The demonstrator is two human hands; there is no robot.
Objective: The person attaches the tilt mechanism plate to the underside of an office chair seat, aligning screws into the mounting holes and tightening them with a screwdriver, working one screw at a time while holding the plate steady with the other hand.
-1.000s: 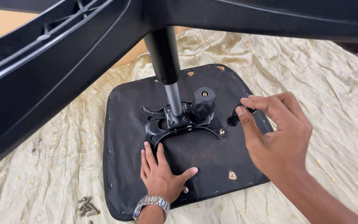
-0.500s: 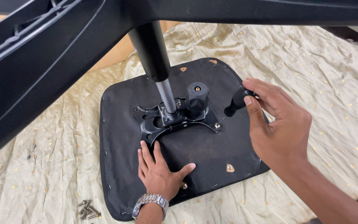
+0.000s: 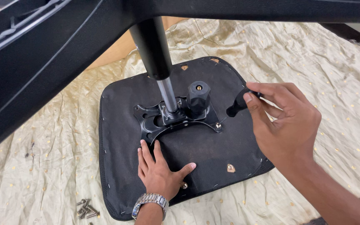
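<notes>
An upside-down black office chair seat [image 3: 121, 108] lies on a cloth, its black metal mechanism plate [image 3: 157, 121] bolted on top. A gas-lift column [image 3: 157, 62] and a black knob [image 3: 198, 96] rise from the plate. My left hand [image 3: 159, 173], with a silver wristwatch, presses flat on the seat just below the plate. My right hand [image 3: 286, 118] grips a black-handled screwdriver [image 3: 237, 104]; its tip meets a screw [image 3: 218, 124] at the plate's right corner.
The black chair base legs [image 3: 42, 62] cross the top of the view, close to the camera. Several loose screws [image 3: 86, 208] lie on the beige dotted cloth [image 3: 330, 75] at the lower left. A brass insert [image 3: 230, 168] shows in the seat's near right.
My right hand closed around the screwdriver handle and set its tip on the screw at the plate's right corner. My left hand stayed flat on the seat.
</notes>
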